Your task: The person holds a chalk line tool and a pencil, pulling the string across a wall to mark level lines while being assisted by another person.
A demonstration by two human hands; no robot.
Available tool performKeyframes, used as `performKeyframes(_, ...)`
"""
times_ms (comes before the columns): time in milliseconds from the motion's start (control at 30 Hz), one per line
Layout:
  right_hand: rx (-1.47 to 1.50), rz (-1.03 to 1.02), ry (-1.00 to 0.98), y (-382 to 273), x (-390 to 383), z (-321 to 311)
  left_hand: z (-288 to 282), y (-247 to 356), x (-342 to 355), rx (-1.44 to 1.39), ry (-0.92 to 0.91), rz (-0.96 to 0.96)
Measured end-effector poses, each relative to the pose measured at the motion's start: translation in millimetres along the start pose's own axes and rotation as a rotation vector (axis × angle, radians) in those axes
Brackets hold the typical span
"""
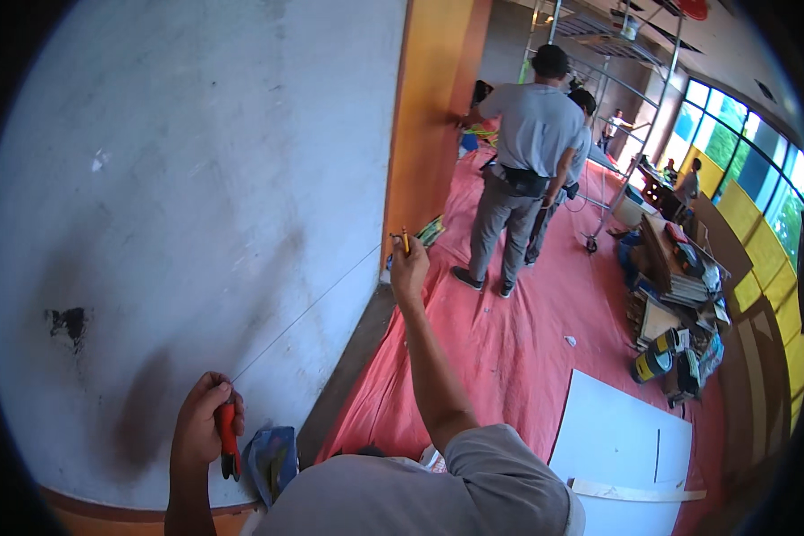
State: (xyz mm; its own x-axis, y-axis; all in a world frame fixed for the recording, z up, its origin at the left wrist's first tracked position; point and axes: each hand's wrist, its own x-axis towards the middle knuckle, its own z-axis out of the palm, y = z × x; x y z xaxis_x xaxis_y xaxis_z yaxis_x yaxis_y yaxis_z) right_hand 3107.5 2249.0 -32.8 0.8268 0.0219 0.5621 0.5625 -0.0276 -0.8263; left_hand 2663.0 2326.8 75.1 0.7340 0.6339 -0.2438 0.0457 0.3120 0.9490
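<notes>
In the left grip (204, 413) is a red-handled, black-ended tool (228, 431).

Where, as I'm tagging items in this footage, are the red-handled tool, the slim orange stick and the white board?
Red-handled tool (229, 434): head view, on its red handle.
Slim orange stick (406, 240): head view, on its exposed shaft.
White board (609, 436): head view, on its broad flat face.

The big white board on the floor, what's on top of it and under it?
A pale strip lies across the board. Red sheeting shows around its edges; whatever is right under the board is covered.
</notes>
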Motion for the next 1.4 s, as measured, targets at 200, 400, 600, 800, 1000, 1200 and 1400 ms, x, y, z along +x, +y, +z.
performKeyframes(200, 0.022, -0.020, -0.073, 18.1, -6.8, 22.2, -9.0, -1.5, -3.5, -0.035, 0.014, 0.010)
performKeyframes(400, 0.084, -0.058, -0.032, 17.8, -10.1, 32.1, -16.4, -6.9, -2.8, -0.090, 0.024, 0.012)
performKeyframes(600, 0.107, 0.020, -0.053, 12.5, -7.5, 31.0, -13.6, -6.2, -7.6, -0.108, 0.034, 0.017)
performKeyframes(800, 0.097, 0.049, -0.065, 17.5, -11.2, 29.6, -17.1, -10.4, -7.9, -0.109, 0.026, 0.002)
performKeyframes(1000, 0.121, 0.085, -0.064, 19.8, -11.3, 24.7, -10.0, -6.4, -6.6, -0.085, 0.048, 0.014)
performKeyframes(1200, 0.011, -0.067, 0.011, 22.5, -9.2, 19.5, -4.9, -7.4, -6.5, -0.062, 0.066, -0.004)
performKeyframes(1400, 0.117, -0.005, 0.015, 15.6, -12.8, 11.8, -3.9, -9.9, -6.2, -0.062, 0.059, 0.011)
